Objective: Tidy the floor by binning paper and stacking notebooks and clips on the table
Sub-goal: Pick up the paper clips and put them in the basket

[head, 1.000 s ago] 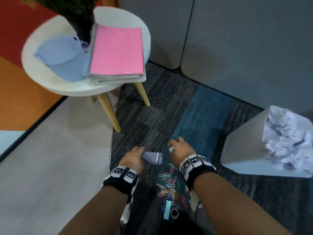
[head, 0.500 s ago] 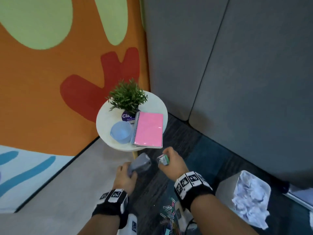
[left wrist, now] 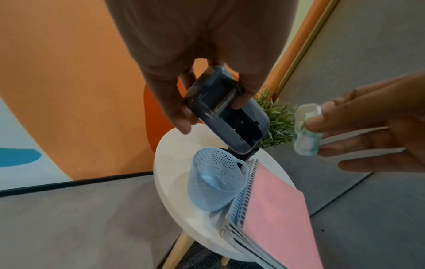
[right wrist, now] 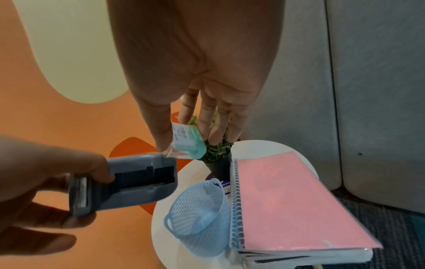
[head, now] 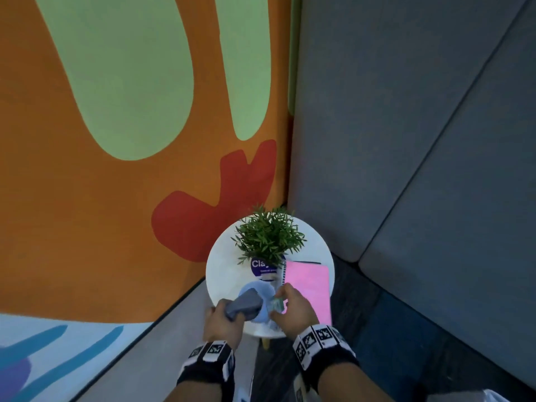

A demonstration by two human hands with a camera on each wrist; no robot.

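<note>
My left hand [head: 223, 317] grips a grey stapler [head: 243, 303] by its rear end, nose pointing down over the blue mesh basket [head: 262, 288]. My right hand [head: 293, 310] pinches a small clear box with a teal base [head: 277, 303] between thumb and fingers, just right of the basket. In the left wrist view the stapler [left wrist: 230, 112] hangs above the basket [left wrist: 214, 182], and the box [left wrist: 307, 131] is level with it. A stack of spiral notebooks with a pink cover [head: 309, 288] lies on the round white table [head: 223, 265], touching the basket. The basket [right wrist: 197, 207] looks empty.
A potted green plant [head: 269, 236] stands at the back of the table, close to both hands. The orange painted wall [head: 116, 227] is to the left and grey padded panels [head: 420, 198] to the right. Dark carpet [head: 391, 329] lies under the table's right side.
Both hands rose from the carpet by the scattered paper clips to above the table, carrying the stapler and the small box. The clips have dropped out of the head view.
</note>
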